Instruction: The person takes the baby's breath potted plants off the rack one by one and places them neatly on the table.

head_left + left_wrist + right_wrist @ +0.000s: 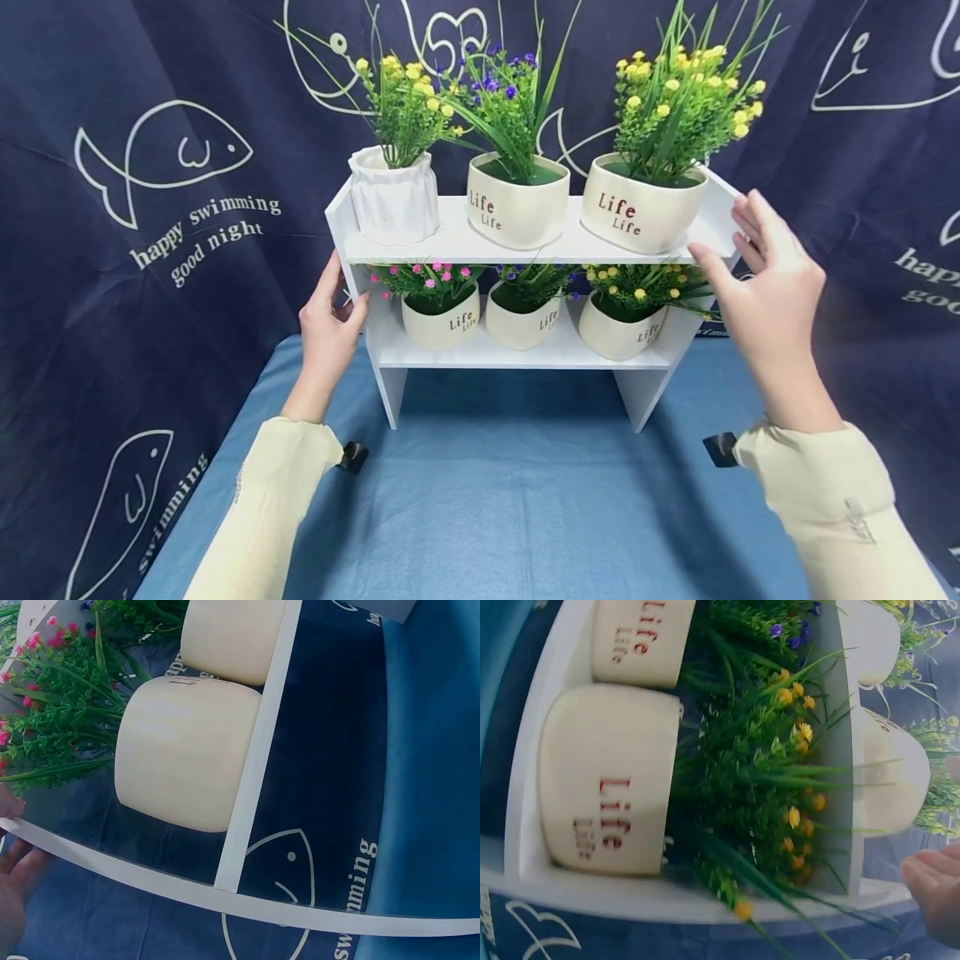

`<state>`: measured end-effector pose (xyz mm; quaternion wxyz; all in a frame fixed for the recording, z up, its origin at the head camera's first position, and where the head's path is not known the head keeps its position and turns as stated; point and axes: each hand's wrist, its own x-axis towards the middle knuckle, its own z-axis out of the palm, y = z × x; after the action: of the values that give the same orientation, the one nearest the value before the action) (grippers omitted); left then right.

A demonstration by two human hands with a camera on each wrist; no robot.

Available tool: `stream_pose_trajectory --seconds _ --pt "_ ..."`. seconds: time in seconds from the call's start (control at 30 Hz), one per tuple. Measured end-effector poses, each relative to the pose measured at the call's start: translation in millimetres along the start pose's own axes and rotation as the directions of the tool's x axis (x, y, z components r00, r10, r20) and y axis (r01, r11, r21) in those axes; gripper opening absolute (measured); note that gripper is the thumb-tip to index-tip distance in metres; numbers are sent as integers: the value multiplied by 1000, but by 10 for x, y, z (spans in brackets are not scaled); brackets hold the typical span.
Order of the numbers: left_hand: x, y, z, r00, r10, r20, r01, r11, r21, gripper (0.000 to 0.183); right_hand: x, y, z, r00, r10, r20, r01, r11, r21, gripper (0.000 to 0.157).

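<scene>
A white two-tier shelf (453, 221) stands on the blue cloth, holding several potted artificial plants. My left hand (328, 325) pinches its left side panel, the thumb on the inner face and the fingers outside, as the left wrist view (15, 874) also shows. At the upper right end my right hand (780, 287) is held with fingers extended, close to the right side panel (716, 208). Nearest to it is a cream "Life" pot (637, 204) with yellow flowers. On the top board are also a white ribbed pot (393, 200) and another cream pot (517, 204) with purple flowers.
On the lower board sit cream pots with pink (442, 321), purple (522, 321) and yellow (618, 332) flowers. Long green leaves stick out past the shelf's right side. A dark curtain (60, 333) with fish drawings hangs behind the blue-covered table (495, 500).
</scene>
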<state>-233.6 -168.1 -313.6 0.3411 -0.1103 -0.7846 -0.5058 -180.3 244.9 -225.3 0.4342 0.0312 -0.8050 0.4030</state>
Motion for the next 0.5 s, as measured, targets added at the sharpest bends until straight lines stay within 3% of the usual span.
stream_pose_trajectory --seconds 0.17,0.5 --pt "1 -9 2 1000 3 7 -3 1000 -3 68 107 -24 74 988 108 114 -107 994 -13 71" --pt "-3 -18 -2 1000 -9 -1 9 1000 27 67 303 -67 218 961 171 219 -162 985 -61 78"
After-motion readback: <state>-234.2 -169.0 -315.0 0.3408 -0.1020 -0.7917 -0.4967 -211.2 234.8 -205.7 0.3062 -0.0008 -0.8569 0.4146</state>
